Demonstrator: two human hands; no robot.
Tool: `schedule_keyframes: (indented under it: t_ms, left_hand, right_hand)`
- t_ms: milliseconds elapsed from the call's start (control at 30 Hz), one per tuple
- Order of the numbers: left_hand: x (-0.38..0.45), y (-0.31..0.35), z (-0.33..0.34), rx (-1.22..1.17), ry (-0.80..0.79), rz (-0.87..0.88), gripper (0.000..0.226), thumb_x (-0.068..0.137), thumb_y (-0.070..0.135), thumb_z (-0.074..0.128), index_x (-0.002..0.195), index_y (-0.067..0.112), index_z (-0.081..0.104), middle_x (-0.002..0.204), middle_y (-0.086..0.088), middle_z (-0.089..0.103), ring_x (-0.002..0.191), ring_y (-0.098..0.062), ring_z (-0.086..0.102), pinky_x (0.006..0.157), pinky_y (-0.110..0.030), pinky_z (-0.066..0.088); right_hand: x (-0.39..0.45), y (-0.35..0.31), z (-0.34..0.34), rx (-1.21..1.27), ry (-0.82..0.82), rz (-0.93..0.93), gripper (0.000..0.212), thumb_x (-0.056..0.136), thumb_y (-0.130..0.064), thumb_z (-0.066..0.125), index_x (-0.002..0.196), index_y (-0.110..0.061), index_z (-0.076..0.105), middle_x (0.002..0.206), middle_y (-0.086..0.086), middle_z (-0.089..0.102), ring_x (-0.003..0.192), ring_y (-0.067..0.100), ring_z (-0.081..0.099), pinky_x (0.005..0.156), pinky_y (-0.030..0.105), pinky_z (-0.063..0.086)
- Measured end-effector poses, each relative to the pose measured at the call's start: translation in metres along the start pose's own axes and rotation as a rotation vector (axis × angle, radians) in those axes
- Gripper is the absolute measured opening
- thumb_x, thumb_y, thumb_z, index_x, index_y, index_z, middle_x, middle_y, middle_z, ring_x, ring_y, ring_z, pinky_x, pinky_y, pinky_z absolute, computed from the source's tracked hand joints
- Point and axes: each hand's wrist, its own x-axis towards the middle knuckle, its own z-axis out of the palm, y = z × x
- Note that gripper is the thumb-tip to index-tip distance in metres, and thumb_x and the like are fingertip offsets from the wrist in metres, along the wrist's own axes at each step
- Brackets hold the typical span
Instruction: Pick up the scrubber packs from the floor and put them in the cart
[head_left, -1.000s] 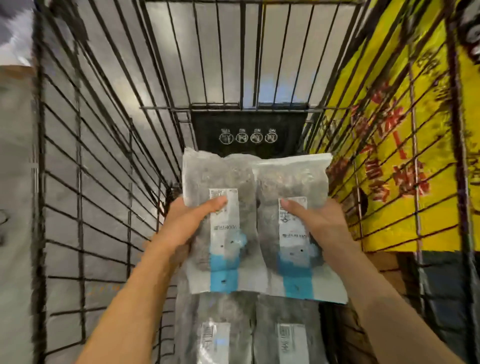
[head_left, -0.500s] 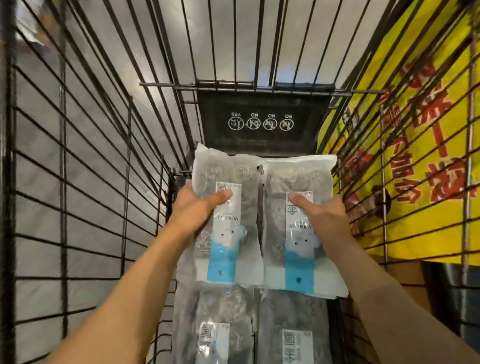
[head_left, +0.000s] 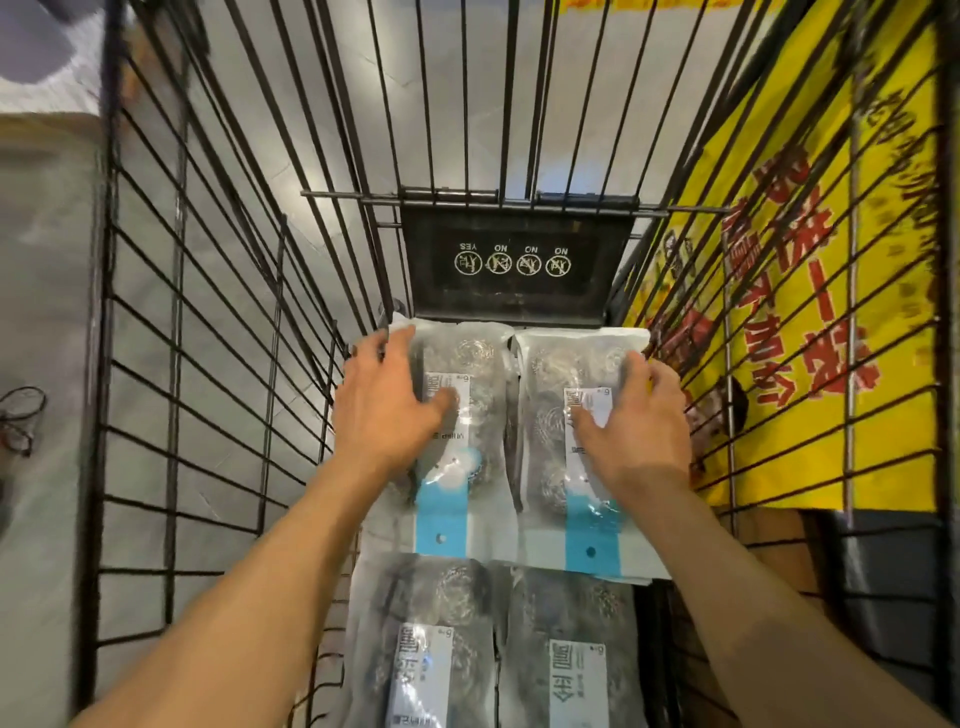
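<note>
Left hand: the left hand (head_left: 387, 410) lies on top of the left scrubber pack (head_left: 457, 447), fingers spread and only lightly bent over its outer edge, thumb across the label; it seems to press rather than clasp, though whether the fingertips hook under the far edge cannot be told.
Right hand: the right hand (head_left: 636, 421) rests the same way on the right scrubber pack (head_left: 561, 452), thumb on the white label, fingers reaching towards the pack's outer edge by the cart's right wall.
Packs in hand: the two lie side by side, touching along their inner edges, their far ends up against the black flap (head_left: 519, 265) at the cart's far end.
Packs beneath: two more scrubber packs (head_left: 498, 649) lie nearer the cart's near end, and the upper pair overlaps their far ends.
Cart: the wire cart (head_left: 218, 395) holds all four; a yellow banner (head_left: 831, 364) shows through its right wall.
Step in hand: judged to be setting this pair down flat.
Doing it well: press both packs level, keep the inner edges together, then lift the palms straight up so the slick plastic is not dragged askew.
Risk: the overlapped ends may slide on the packs below.
</note>
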Motion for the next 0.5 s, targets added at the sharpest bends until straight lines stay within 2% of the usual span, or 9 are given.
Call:
schedule_keyframes:
  t_ms: [100,200,333,500]
  left_hand:
    - [-0.014,0.012,-0.028,-0.001,-0.058,0.100,0.074,0.090,0.049,0.067,0.154,0.029,0.035,0.157,-0.002,0.038,0.142,-0.025,0.041,0.113,-0.047,0.041]
    - [-0.040,0.025,-0.064,0.079,-0.078,0.203,0.075,0.092,0.049,0.065,0.156,0.025,0.034,0.155,-0.002,0.042,0.140,-0.024,0.043,0.113,-0.045,0.041]
    - [-0.078,0.049,-0.119,0.176,-0.100,0.306,0.075,0.091,0.049,0.065,0.156,0.027,0.034,0.152,-0.003,0.045,0.140,-0.026,0.043,0.112,-0.042,0.040]
    - [-0.121,0.104,-0.191,0.195,-0.057,0.472,0.075,0.092,0.048,0.065,0.158,0.031,0.031,0.157,0.000,0.039,0.144,-0.025,0.038,0.114,-0.039,0.035]
  right_hand:
    - [-0.013,-0.009,-0.033,0.007,0.032,-0.108,0.082,0.094,-0.044,0.070,0.158,-0.012,0.029,0.156,0.012,0.038,0.143,0.029,0.040,0.119,0.042,0.038]
    - [-0.026,-0.015,-0.075,0.005,0.054,-0.185,0.080,0.092,-0.045,0.068,0.154,-0.005,0.037,0.148,0.017,0.046,0.137,0.035,0.047,0.114,0.046,0.042]
    - [-0.059,-0.030,-0.150,-0.022,-0.032,-0.245,0.086,0.096,-0.051,0.064,0.160,-0.012,0.024,0.161,0.009,0.035,0.149,0.028,0.033,0.121,0.040,0.031]
    - [-0.122,-0.052,-0.228,0.006,0.014,-0.279,0.090,0.094,-0.051,0.067,0.162,-0.011,0.024,0.163,0.009,0.036,0.151,0.027,0.032,0.123,0.039,0.028]
